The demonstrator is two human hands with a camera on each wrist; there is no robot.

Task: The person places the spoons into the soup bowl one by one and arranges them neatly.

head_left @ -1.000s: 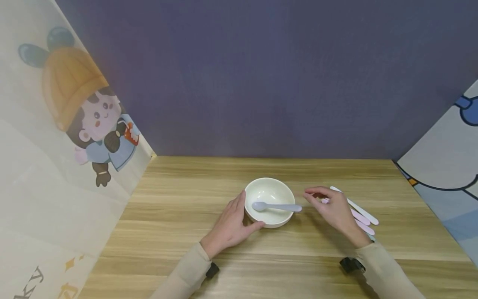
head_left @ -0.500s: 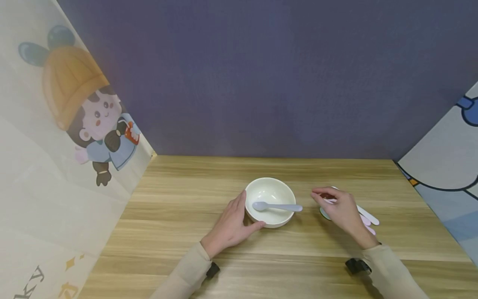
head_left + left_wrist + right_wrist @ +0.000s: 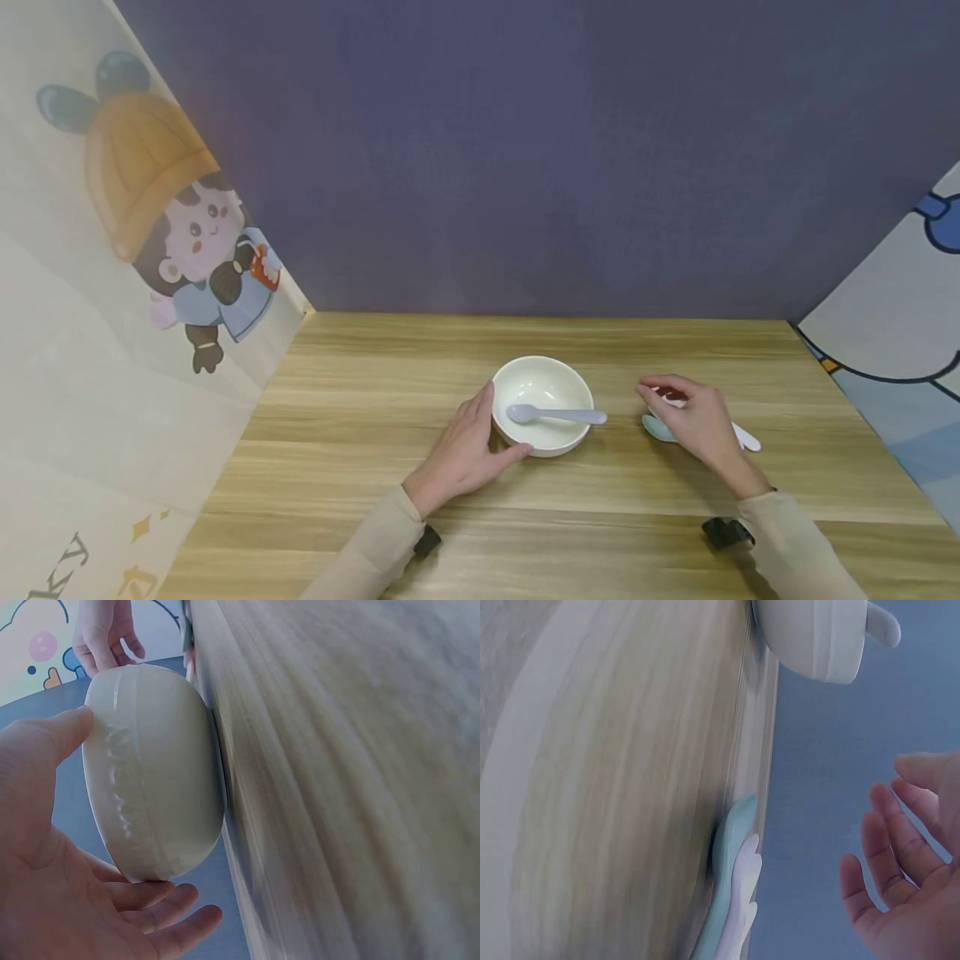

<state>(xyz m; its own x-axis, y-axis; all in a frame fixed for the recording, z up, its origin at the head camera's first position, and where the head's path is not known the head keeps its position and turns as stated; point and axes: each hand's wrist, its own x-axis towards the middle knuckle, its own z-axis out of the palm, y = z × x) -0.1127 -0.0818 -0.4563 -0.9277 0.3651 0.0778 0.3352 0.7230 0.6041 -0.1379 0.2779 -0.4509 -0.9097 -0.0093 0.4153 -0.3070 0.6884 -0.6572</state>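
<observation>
While L grip (image 3: 468, 450) snug on bowl (image 3: 538, 385), R grip (image 3: 696, 417) slack over utensils (image 3: 658, 429), "ky" lettering (image 3: 73, 553) on wall (image 3: 60, 417)

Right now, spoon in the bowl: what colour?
Pale lavender spoon; shows best in the head view.

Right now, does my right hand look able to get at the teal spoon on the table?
Probably yes: the right hand holds nothing and hovers above the table close to the teal spoon, whose bowl end lies uncovered, with pale spoons beside it.

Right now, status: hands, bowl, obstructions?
Left hand: holding bowl. Pale spoon: in bowl, sticking out rightward. Right hand: empty, above other spoons, partly hiding them.
</observation>
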